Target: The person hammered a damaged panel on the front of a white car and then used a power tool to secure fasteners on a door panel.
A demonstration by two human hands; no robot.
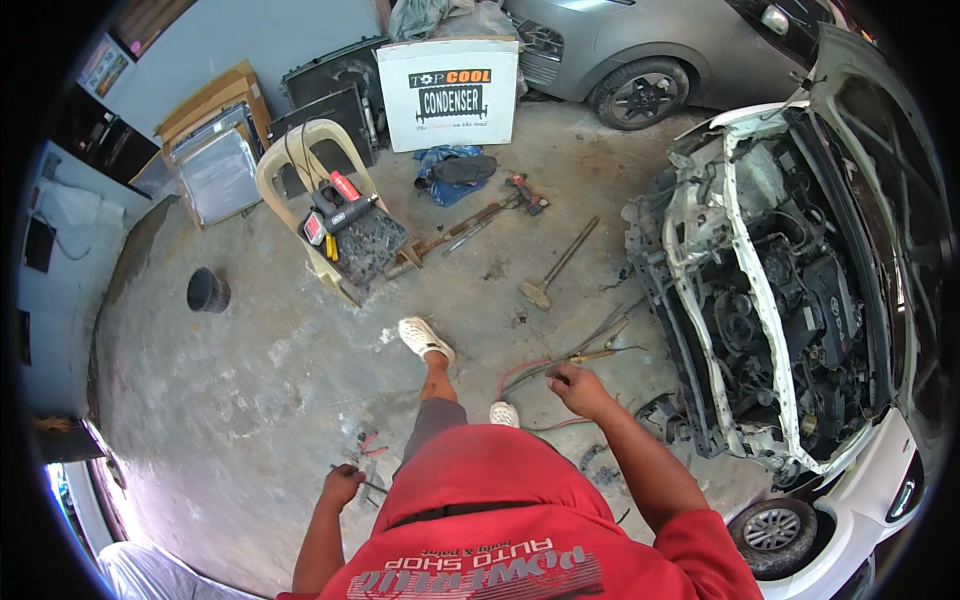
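We find a brass-coloured torch [598, 354] on the concrete floor [260, 370], just beyond the right hand [580, 390] as seen from above and slightly to its right. Its long axis runs roughly crosswise to the body, the slim tip pointing right toward the opened front of the white car [745, 250]. Red and green hoses [529, 372] lead off from its left end and bend back toward the feet. The right hand is clearly the nearer of the two; we note the left hand [342, 486] well apart, low on the other side of the torso.

We record the right hand as partly closed, its fingers bent inward. We see nothing projecting from it, but the palm is hidden, so we cannot tell whether it has hold of anything. In this view it shows a narrow gap to the torch; its height above the floor we cannot establish.

We record the left hand as closed around a thin dark rod [375, 487], which shows on both sides of the fist and slants down to the right. Near it, on the floor, lies a red-handled tool [373, 447]. A long-handled hammer [537, 293] rests farther ahead, beyond the torch.
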